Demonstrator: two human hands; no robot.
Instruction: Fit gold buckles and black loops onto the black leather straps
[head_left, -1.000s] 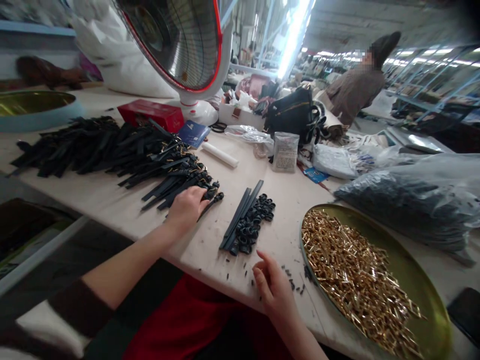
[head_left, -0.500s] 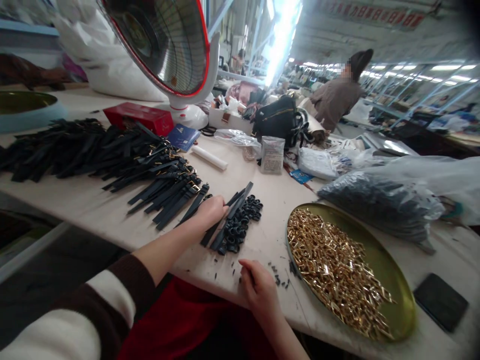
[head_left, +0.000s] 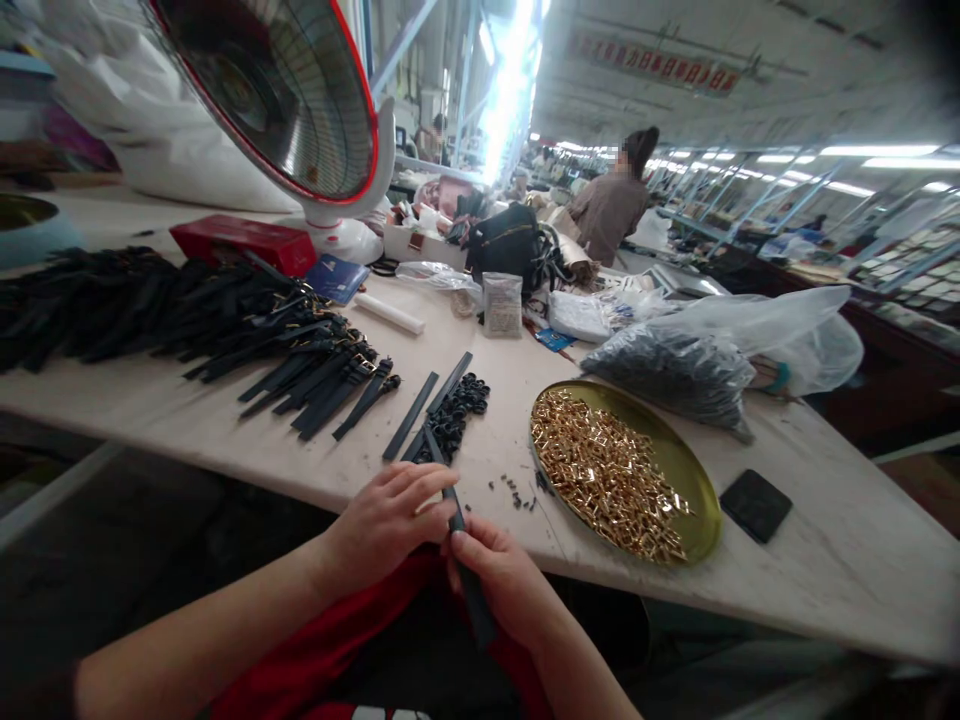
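In front of my lap, at the table's edge, a dark leather strap slants between both hands. My left hand pinches its upper part between thumb and fingers. Lower down, my right hand grips the same strap, thumb on top. Just beyond my fingers lies a pile of small black leather loops. One loose strap rests left of this pile, and another strap lies against it. Farther left, buckled straps are heaped in an overlapping row.
A round tray of gold buckles stands at the right, with a black flat object beside it. Behind are a plastic bag of dark pieces, a white roll, a red box and a round heater. A person stands farther back.
My left hand has come back from beside the loop pile to the table's edge, bringing a strap. My right hand, formerly empty, now grips that strap too. The view has shifted right.
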